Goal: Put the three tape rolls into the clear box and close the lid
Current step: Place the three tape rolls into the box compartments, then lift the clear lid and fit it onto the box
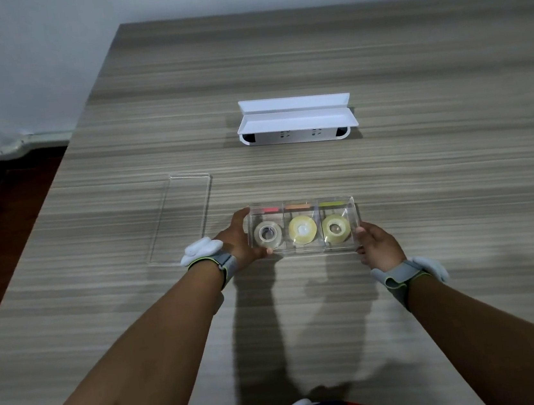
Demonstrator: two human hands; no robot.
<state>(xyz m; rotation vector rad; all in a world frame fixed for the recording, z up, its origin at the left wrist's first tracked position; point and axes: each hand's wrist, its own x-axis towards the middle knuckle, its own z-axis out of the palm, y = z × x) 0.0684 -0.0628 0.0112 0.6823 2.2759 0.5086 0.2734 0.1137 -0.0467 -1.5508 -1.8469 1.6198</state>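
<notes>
Three tape rolls (302, 230) sit side by side in the clear box (299, 206) on the table (408, 50). The lid (180, 218) lies just left; a power strip (296, 123) stands farther back.

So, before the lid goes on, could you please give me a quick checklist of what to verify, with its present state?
1. All three tape rolls in the clear box, one per compartment: the left roll, the middle roll, the right roll. Ok.
2. Rolls lying flat, below the rim. Flat: ok; below rim: cannot tell.
3. Box steadied: left hand and right hand at its two ends. Ok.
4. Clear lid on the box: it lies on the table to the left. Not ok.
5. A hand free to fetch the lid. Not ok.
</notes>
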